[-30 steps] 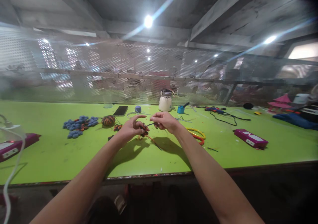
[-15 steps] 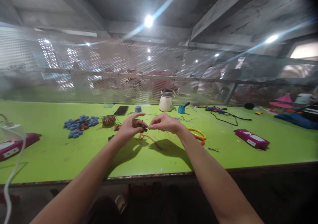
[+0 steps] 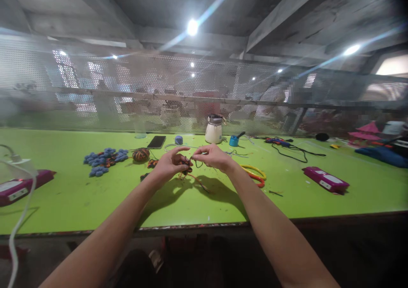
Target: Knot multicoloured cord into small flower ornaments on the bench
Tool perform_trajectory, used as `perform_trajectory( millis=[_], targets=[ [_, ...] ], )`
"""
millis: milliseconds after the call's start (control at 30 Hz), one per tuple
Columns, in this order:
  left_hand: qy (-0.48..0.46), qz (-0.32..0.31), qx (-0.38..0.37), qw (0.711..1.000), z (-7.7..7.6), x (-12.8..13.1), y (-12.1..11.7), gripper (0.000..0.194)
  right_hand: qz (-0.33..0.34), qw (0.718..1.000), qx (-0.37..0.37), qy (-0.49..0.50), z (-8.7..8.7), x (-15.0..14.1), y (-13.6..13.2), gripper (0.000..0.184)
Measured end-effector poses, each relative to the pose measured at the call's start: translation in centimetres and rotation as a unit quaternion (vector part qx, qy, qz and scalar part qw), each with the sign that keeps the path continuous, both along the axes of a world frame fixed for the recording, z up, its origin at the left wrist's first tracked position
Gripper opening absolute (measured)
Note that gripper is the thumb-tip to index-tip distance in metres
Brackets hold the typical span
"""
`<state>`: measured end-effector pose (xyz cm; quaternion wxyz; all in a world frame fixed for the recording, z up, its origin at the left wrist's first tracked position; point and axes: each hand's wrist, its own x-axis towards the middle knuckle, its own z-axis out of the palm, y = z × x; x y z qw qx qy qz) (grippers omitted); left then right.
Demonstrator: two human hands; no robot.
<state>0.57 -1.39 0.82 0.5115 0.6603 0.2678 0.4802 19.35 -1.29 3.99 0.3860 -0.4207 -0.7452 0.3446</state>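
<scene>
- Two hands met above the green table (image 3: 79, 203): the left hand (image 3: 167, 166) pinched one small dark knotted piece (image 3: 185, 165).
- The right hand (image 3: 213, 156) gripped its thin cord (image 3: 196, 163).
- Two pink boxes (image 3: 325, 180) lay well apart, near the side edges.
- Bare tabletop ran toward the near edge.

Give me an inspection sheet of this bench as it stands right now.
Surface: green table, scuffed.
Job's things: small orange-and-dark knotted piece with loose cord ends, held above the table.
Clutter: blue pompoms, yarn ball, phone, white jar, rings, pink boxes.
Grippers: left hand and right hand both pinch the piece with their fingers.
Cables: white cable at left, black cord at back.
Surroundings: perforated screen, ceiling lamps.
</scene>
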Motion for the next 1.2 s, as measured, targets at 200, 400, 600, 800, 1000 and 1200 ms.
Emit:
perform_trajectory(
  millis=[200, 400, 600, 800, 1000, 1200],
  targets=[
    [0.021, 0.011, -0.004, 1.000, -0.2, 0.0, 0.2, 0.069, 0.003, 0.989, 0.148, 0.027, 0.0, -0.4, -0.1, 0.025],
    [0.039, 0.001, -0.016, 0.999, 0.0, 0.0, -0.1, 0.095, 0.045, 0.993, 0.083, -0.069, -1.0, -1.1, 0.4, 0.045],
    [0.062, -0.045, -0.047, 0.996, -0.1, 0.1, -0.2, 0.096, 0.073, 0.983, 0.150, -0.080, -1.2, -1.4, 0.6, 0.014],
    [0.065, -0.042, -0.039, 0.996, -0.2, 0.0, -0.1, 0.094, 0.044, 0.994, 0.094, -0.039, -0.9, -0.6, 0.7, 0.009],
    [0.032, -0.060, -0.050, 0.996, 0.2, -0.1, -0.5, 0.092, 0.154, 0.987, -0.032, 0.027, -1.2, -0.1, 0.8, 0.036],
    [0.079, -0.052, -0.055, 0.994, 0.1, -0.1, -0.4, 0.093, 0.133, 0.991, -0.012, 0.006, -1.8, -0.5, 1.4, 0.012]
  ],
)
